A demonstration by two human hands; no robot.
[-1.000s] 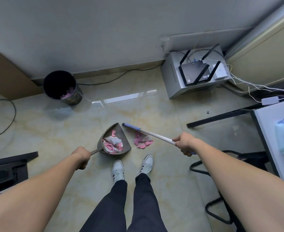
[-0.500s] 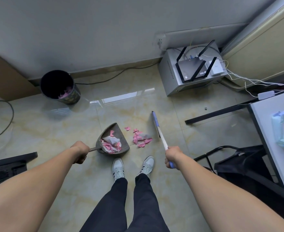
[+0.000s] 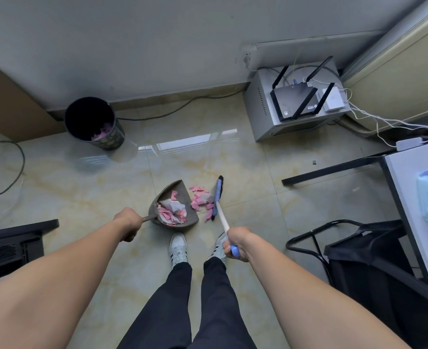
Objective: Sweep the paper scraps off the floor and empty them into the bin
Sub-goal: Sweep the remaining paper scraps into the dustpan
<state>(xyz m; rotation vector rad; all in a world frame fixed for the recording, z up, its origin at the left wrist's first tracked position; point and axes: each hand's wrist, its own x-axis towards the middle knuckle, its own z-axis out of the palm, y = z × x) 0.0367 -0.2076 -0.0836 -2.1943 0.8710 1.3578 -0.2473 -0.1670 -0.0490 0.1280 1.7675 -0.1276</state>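
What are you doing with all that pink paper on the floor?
A person is sweeping up paper scraps. The left hand holds the dustpan, which rests on the floor with pink and white scraps already in it. The right hand holds the broom, its head just right of a small pile of loose scraps beside the pan. The bin stands by the wall with some pink scraps inside.

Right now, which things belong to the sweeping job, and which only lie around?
For the job: broom, dustpan, loose pink scraps on the floor, bin, left hand, right hand.

Just lying about: router, metal box, floor cable, cardboard, black chair.
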